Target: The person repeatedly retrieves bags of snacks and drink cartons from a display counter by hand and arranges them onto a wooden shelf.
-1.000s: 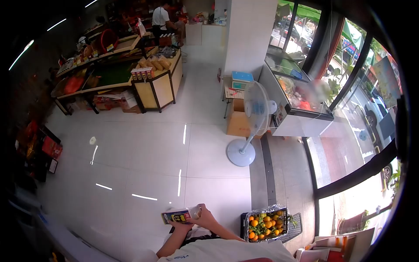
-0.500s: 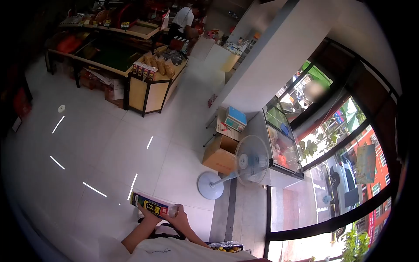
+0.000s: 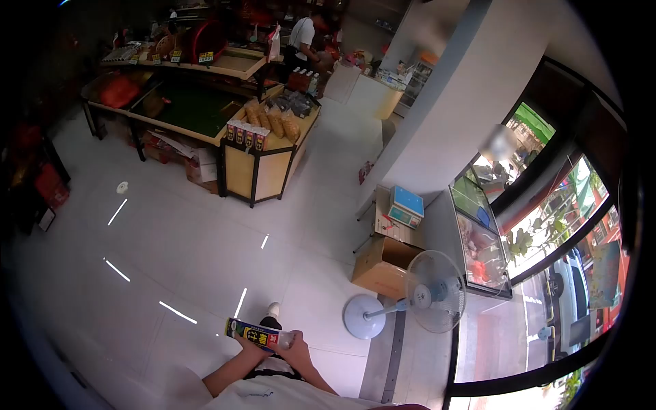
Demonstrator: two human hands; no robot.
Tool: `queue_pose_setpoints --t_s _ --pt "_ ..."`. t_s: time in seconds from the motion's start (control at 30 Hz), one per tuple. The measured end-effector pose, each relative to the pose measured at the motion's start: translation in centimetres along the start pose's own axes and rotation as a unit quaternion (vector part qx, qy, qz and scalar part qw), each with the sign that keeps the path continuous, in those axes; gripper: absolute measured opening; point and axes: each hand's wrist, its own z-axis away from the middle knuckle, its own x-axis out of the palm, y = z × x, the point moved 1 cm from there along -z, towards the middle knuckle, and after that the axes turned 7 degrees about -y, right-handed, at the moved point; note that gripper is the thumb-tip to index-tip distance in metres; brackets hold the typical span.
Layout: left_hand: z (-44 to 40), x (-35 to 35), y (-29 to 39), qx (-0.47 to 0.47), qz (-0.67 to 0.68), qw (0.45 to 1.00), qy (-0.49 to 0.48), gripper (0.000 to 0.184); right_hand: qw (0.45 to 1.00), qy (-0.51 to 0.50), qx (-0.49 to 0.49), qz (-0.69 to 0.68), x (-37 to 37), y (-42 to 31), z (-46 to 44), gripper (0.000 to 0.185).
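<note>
A dark blue carton with yellow and red print (image 3: 258, 336) is held level in front of my body, low in the view. My left hand (image 3: 252, 347) grips its near side towards the left end, fingers wrapped round it. At the right end my right hand (image 3: 294, 347) is closed round the carton and a clear, see-through item (image 3: 290, 337), whose shape I cannot make out. One of my shoes (image 3: 273, 309) shows on the tiled floor just beyond the carton.
A standing fan (image 3: 435, 292) is to the right, beside a cardboard box (image 3: 386, 265) and a blue scale (image 3: 407, 206). Ahead, a display stand (image 3: 258, 176) bears small cartons (image 3: 247, 134) and bagged goods. A person (image 3: 301, 41) stands at the back.
The view has turned and shifted, and the crate of oranges has left it. My shoe has come into sight. Both hands still hold the carton.
</note>
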Motion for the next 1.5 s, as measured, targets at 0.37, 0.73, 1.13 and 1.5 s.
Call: queue_pose_setpoints --t_s 0.37,0.73,1.13,1.5 --pt "-9.3 13.7 8.1 0.125 0.004 0.992 -0.015 0.087 0.991 -0.061 -0.12 -0.004 -4.4 -8.7 -18.7 0.078" --pt "-17.4 24.7 8.7 0.069 -0.024 0.997 -0.002 0.087 0.996 -0.018 -0.079 -0.045 -10.9 -11.6 -28.0 0.077" --pt "-33.4 36.3 13.5 -0.093 -0.054 0.994 0.029 0.098 0.992 0.117 -0.007 -0.04 -15.4 -15.6 -42.6 0.074" --pt "-44.2 52.4 25.4 -0.102 -0.033 0.984 -0.143 0.086 0.973 0.17 -0.107 -0.115 -18.6 -28.0 -60.5 0.07"
